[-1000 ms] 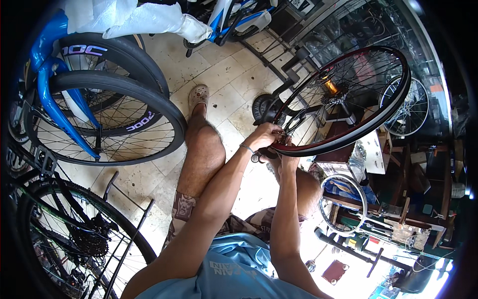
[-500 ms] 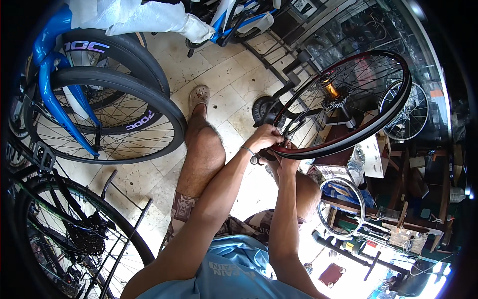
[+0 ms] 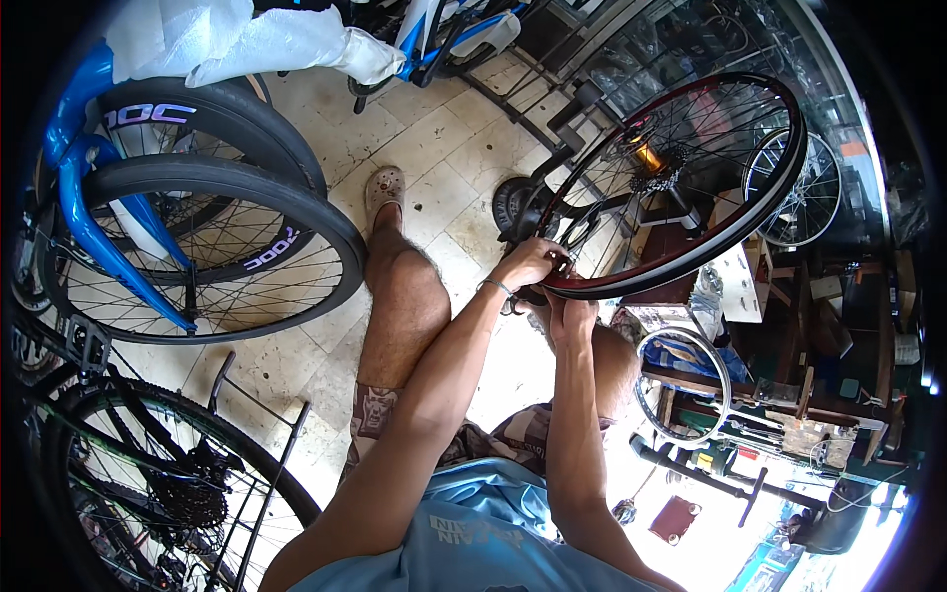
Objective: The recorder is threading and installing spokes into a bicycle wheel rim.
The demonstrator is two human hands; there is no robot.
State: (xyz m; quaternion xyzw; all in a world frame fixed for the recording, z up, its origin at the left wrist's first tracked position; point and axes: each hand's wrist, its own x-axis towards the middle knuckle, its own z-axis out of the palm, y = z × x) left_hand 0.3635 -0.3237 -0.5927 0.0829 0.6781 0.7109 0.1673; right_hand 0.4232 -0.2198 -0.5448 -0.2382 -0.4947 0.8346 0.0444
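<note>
A bicycle wheel [image 3: 691, 264] with a black and red rim and an orange-gold hub [image 3: 646, 158] is held up on a dark stand [image 3: 681, 209]. Both my hands are at the rim's near edge. My left hand [image 3: 529, 264] is closed at the inner side of the rim, beside the spokes. A small dark piece shows at its fingertips, too small to name. From below, my right hand [image 3: 572, 318] grips the rim, its fingers partly hidden behind it.
A blue bicycle fork [image 3: 74, 212] with a black-tyred wheel [image 3: 340, 266] stands at left. Nearer is another bicycle's rear wheel [image 3: 286, 493]. A bare silver rim [image 3: 725, 380] leans by a cluttered workbench [image 3: 789, 390] at right. Glass cases stand behind the raised wheel.
The whole view has shifted slightly. My left fingers have shifted a little at the rim, and both hands stay at the same part of the wheel.
</note>
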